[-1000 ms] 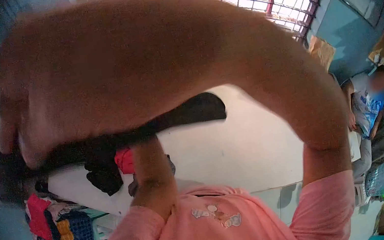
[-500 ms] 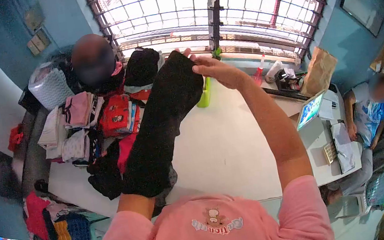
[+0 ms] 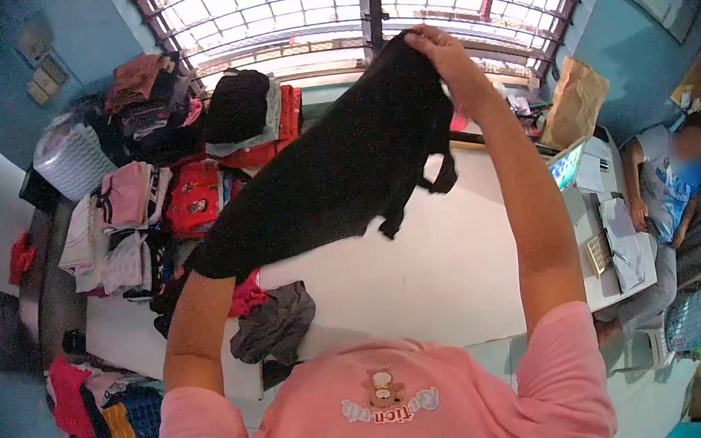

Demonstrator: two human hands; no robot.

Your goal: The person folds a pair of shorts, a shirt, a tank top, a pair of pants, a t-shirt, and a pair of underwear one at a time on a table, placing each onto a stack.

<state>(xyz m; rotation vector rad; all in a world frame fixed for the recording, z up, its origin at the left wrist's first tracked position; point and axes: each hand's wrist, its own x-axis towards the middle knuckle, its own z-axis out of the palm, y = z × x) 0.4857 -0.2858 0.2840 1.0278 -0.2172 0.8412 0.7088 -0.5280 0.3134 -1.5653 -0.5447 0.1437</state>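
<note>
A black garment [image 3: 326, 177] is stretched in the air above the white table [image 3: 405, 283]. My right hand [image 3: 434, 48] pinches its upper right end in front of the window. My left hand is hidden by the cloth; only the forearm shows at the garment's lower left end. Two dark straps or loops hang from the garment's right side. Below it, on the table's near left part, lie a crumpled dark grey garment [image 3: 274, 324] and a bright pink cloth [image 3: 246, 296].
Folded clothes [image 3: 128, 198] and a red stack [image 3: 194, 202] stand at the left, with a black pile [image 3: 236, 104] behind. A laptop [image 3: 567, 167], a paper bag [image 3: 573, 102] and a seated person [image 3: 665, 172] are at the right.
My right hand has moved right and up, pulling the black garment out wide. The garment's left end has risen with my left arm, uncovering the dark grey cloth.
</note>
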